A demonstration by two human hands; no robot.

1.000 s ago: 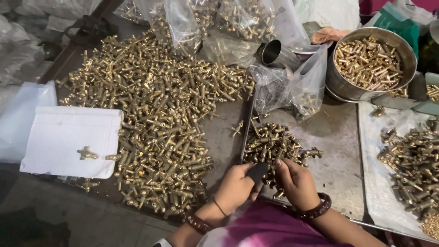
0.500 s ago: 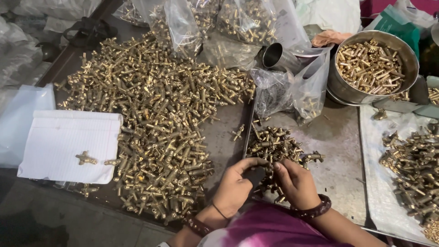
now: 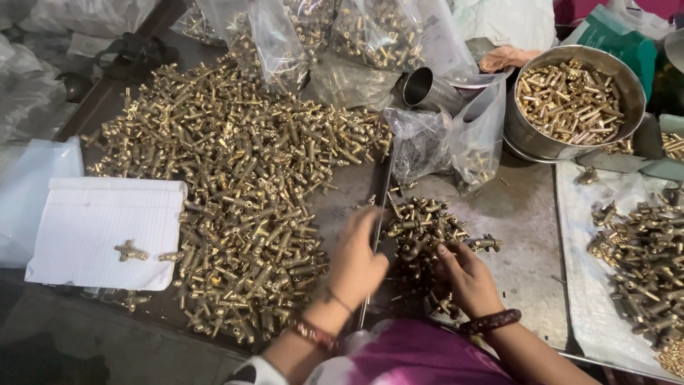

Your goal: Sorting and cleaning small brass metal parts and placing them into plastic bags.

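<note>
A small pile of brass fittings (image 3: 420,224) lies on the metal table in front of me. My left hand (image 3: 356,264) reaches up to the pile's left edge; it is motion-blurred and its fingers point down, so I cannot tell whether it holds anything. My right hand (image 3: 467,278), with a dark bead bracelet at the wrist, rests on the near side of the pile with its fingers curled over a few fittings. A much larger heap of brass fittings (image 3: 235,178) spreads to the left.
A white notepad (image 3: 85,221) at the left carries one lone fitting (image 3: 130,251). At the back stand clear plastic bags of parts (image 3: 370,36), a steel cup (image 3: 427,89) and a steel bowl (image 3: 531,139) full of brass pieces. More fittings (image 3: 641,249) lie on a white sheet at the right.
My left hand has moved up from beside the right hand to the pile's left edge. The right hand has stayed at the near side of the pile.
</note>
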